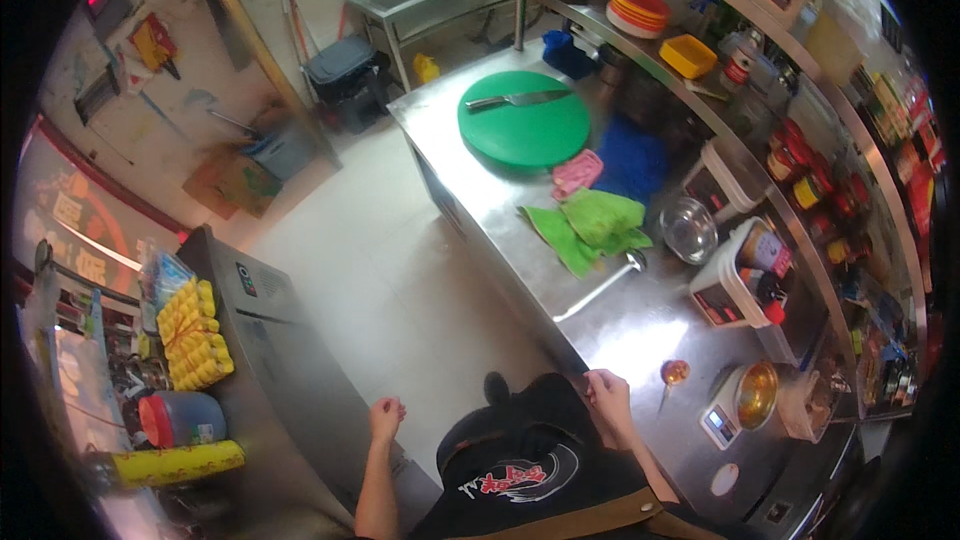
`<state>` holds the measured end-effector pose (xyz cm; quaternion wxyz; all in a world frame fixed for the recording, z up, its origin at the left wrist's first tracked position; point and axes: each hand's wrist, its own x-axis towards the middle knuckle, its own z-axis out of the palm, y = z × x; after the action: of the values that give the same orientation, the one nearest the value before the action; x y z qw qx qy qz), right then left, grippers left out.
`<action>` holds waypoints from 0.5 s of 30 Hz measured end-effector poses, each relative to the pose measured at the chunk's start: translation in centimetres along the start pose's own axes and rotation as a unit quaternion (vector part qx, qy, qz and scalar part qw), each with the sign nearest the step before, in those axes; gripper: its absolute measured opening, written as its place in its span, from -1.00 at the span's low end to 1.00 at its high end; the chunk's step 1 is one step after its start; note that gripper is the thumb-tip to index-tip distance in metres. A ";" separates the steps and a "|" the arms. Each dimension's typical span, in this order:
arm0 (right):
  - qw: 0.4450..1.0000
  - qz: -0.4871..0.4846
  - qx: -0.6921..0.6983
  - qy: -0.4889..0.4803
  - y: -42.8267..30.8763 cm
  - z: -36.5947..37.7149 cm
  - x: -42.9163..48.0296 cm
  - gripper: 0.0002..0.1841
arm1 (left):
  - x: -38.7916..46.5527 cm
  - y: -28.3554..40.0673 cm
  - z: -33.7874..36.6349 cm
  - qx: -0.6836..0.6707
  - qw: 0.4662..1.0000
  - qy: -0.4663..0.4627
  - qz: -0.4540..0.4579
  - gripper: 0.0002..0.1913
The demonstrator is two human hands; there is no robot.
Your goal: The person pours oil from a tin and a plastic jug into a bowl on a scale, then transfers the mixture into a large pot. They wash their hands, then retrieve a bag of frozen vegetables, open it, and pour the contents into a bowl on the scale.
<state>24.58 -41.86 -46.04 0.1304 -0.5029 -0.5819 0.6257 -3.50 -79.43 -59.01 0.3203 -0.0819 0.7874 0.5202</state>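
My left hand (pixel 387 418) hangs over the floor at my left side, its fingers curled, with nothing visible in it. At the edge of the steel worktable (pixel 525 262), my right hand (pixel 610 394) has its fingers loosely bent and also shows no object. The nearest thing to it is a small ladle (pixel 675 372) with orange-red residue. Farther right, a steel bowl (pixel 756 396) with an orange-yellow inside sits by a digital kitchen scale (pixel 721 424). A long-handled steel utensil (pixel 600 288) lies across the table beside green cloths (pixel 600 225).
A knife (pixel 517 100) lies on the round green cutting board (pixel 525 127) at the table's far end. White tubs with bottles (pixel 739 277) stand under the shelf (pixel 720 120). To my left is a steel cabinet (pixel 277 337) with yellow egg trays (pixel 191 334). Floor (pixel 360 262) runs between them.
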 end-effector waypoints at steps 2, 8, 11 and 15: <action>0.998 -0.024 -0.049 -0.006 -1.6 1.6 1.9 -0.75 | 1.4 1.4 -1.4 0.122 0.991 0.053 0.002 -0.64; 0.991 -0.043 -0.126 -0.020 -6.0 9.8 9.2 -0.66 | 6.7 5.4 0.0 0.127 0.991 0.007 0.033 -0.48; 0.990 -0.081 -0.097 -0.057 -8.2 15.1 13.4 -0.66 | 10.0 9.3 -1.4 0.122 0.990 -0.038 0.063 -0.51; 0.981 -0.154 -0.116 0.015 -12.2 23.4 19.0 -0.72 | 13.4 14.8 -5.7 0.186 0.980 -0.057 -0.049 -0.57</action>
<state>-7.56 -38.08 -48.96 0.1747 -0.4281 -0.7190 0.5189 -23.21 -75.08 -54.15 0.3997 -0.0296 0.8460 0.3516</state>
